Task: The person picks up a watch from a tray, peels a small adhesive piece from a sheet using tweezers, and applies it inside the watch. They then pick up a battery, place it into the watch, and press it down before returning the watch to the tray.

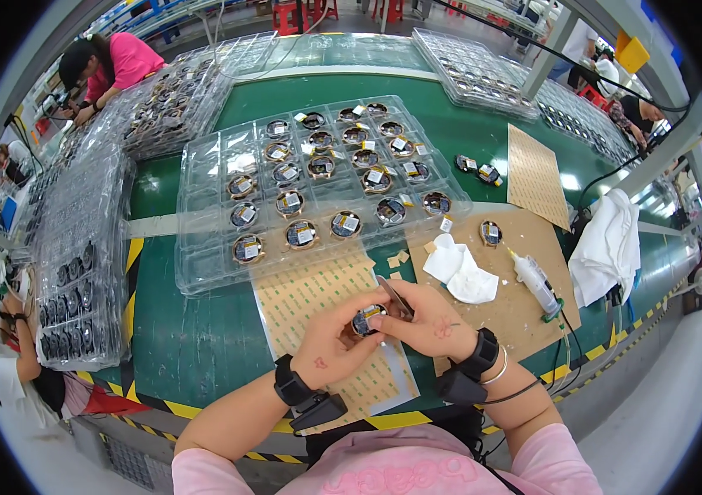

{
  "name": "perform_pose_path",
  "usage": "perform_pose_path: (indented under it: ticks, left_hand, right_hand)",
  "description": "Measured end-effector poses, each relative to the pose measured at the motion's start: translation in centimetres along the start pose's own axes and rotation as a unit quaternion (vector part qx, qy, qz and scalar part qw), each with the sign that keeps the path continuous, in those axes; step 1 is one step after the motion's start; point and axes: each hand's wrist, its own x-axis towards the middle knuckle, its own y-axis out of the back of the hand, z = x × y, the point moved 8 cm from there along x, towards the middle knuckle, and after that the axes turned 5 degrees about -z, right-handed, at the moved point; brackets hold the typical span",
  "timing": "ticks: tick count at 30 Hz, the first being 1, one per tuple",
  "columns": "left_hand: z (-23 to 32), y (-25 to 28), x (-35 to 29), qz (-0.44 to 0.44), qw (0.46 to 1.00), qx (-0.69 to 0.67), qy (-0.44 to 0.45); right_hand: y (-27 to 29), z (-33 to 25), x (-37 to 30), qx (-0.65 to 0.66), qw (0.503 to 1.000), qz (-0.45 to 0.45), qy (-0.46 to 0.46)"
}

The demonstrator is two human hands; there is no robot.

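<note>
My left hand is closed round the rim of a small round watch case with electronic parts and a yellow strip inside. The thumb of my right hand presses on the case from the right. A thin dark tool, which looks like tweezers, is gripped in my right hand and points up and left. Both hands are over a tan sheet with rows of printed marks. Beyond them stands a clear plastic tray, with several similar round cases in its pockets.
Right of my hands, a brown board bears a white wipe, a dispensing bottle and another round case. A white cloth lies farther right. Stacked trays stand left. Other people work nearby.
</note>
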Motion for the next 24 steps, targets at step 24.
perform_pose_path:
  ticks: [24]
  left_hand:
    - [2.1, 7.2, -4.9, 0.002, 0.996, 0.029, 0.079]
  right_hand:
    - [2.1, -7.4, 21.1, -0.382, 0.901, 0.170, 0.117]
